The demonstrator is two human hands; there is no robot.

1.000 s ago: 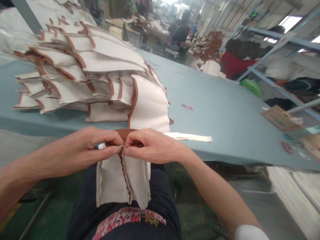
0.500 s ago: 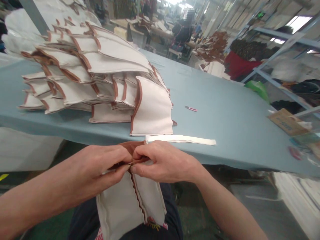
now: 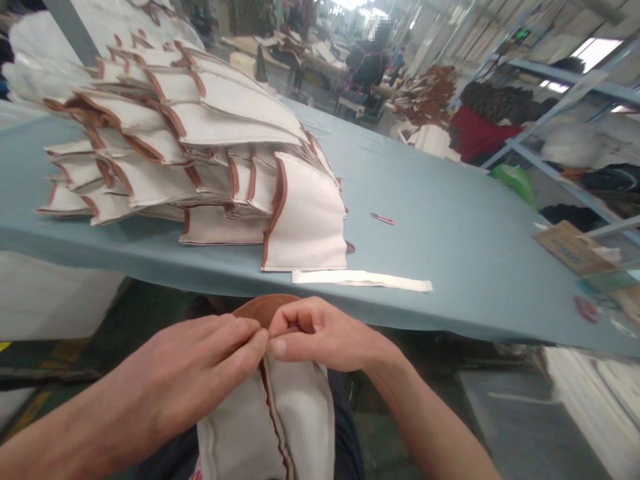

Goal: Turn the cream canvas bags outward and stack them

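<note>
A white sewn fabric piece with brown lining [image 3: 240, 420] hangs over my lap, a brown seam running down its middle. My left hand [image 3: 215, 353] pinches its top edge at the seam, fingers pressed together. Right beside it, my right hand [image 3: 320, 337] grips the same edge between thumb and curled fingers. Behind the hands, the brown inner side shows as a curved rim. The fingertips almost touch and cover the top of the seam.
On the blue-covered table [image 3: 450, 247] a large pile of similar white pieces [image 3: 240, 120] stands at left. A white strip [image 3: 360, 279] lies by the front edge, with small pink-handled snips [image 3: 383, 219] beyond. A cardboard box [image 3: 573, 248] is at right. A person [image 3: 367, 63] sits far back.
The fabric piece has risen and its brown rim has opened into a rounder curve. My left hand has flattened over the edge; my right hand has lowered slightly and still grips it.
</note>
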